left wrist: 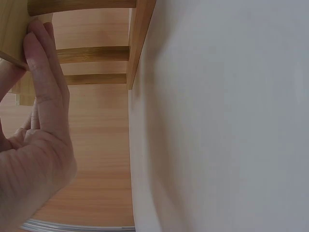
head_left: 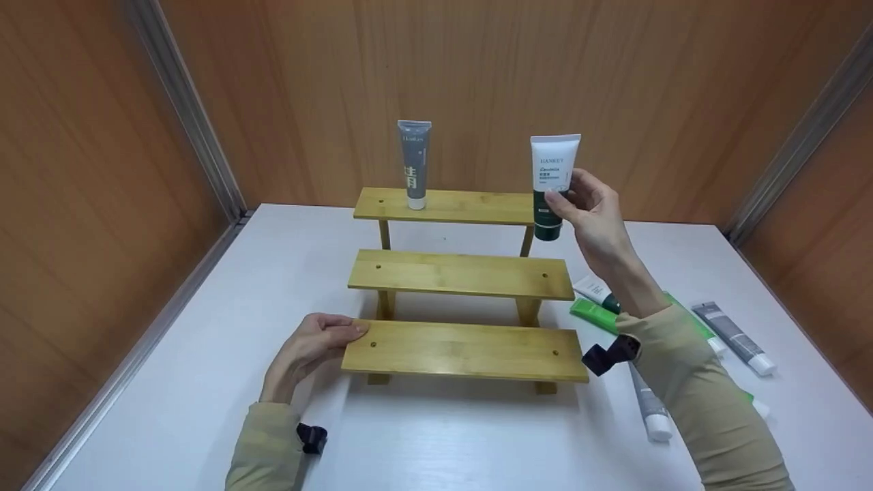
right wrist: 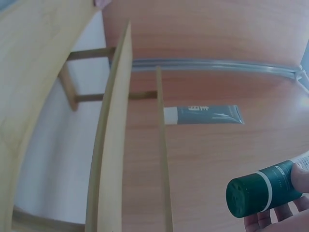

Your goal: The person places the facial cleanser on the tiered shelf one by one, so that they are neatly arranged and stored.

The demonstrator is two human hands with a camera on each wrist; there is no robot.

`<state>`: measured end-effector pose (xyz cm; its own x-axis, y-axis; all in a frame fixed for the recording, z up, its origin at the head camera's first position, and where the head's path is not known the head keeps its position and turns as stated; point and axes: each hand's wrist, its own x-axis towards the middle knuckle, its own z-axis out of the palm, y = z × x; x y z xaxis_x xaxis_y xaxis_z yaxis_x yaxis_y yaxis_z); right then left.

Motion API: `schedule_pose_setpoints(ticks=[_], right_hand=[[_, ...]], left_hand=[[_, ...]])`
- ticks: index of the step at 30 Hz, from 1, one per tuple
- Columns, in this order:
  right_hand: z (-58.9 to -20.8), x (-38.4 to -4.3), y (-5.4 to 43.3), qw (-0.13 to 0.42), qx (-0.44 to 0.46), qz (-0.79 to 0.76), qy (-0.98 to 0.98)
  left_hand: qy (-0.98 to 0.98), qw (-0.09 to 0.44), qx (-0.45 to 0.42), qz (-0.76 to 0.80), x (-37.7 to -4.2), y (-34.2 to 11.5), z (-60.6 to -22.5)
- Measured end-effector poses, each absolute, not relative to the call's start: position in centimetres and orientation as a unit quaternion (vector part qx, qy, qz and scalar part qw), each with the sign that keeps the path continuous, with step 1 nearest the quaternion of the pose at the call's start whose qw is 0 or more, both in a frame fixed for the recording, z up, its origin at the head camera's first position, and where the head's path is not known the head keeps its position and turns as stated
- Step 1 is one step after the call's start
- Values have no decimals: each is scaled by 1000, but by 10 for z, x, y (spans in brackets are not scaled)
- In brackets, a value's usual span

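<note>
A three-tier wooden stand (head_left: 464, 348) faces me on the white table. My left hand (head_left: 310, 351) pinches the left end of its lowest shelf, thumb on top and fingers beneath, as the left wrist view also shows. In my right hand (head_left: 597, 218) is a white and dark green squeeze tube (head_left: 554, 164), held upright, cap down, by the right end of the top shelf. The right wrist view shows its green cap (right wrist: 244, 195) apart from the shelf edges. A grey tube (head_left: 415, 164) stands on its white cap on the top shelf's left part.
Right of the stand, several tubes lie on the table, among them a grey one (head_left: 733, 337), a green one (head_left: 595, 315) and a white one with a dark cap (head_left: 597, 292). Another grey tube (head_left: 651, 406) lies partly under the right forearm. Wooden panels enclose the table's back and sides.
</note>
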<state>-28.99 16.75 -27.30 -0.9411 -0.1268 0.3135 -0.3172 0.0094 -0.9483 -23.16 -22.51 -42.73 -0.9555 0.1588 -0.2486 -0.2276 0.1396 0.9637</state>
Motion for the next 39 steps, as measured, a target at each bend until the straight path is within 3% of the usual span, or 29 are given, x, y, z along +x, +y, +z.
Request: schedule_pose_setpoints(ticks=[39], right_hand=[[-265, -319, 121, 110, 174, 730, -651]], left_hand=[[740, 150, -11, 655, -232, -226, -427]])
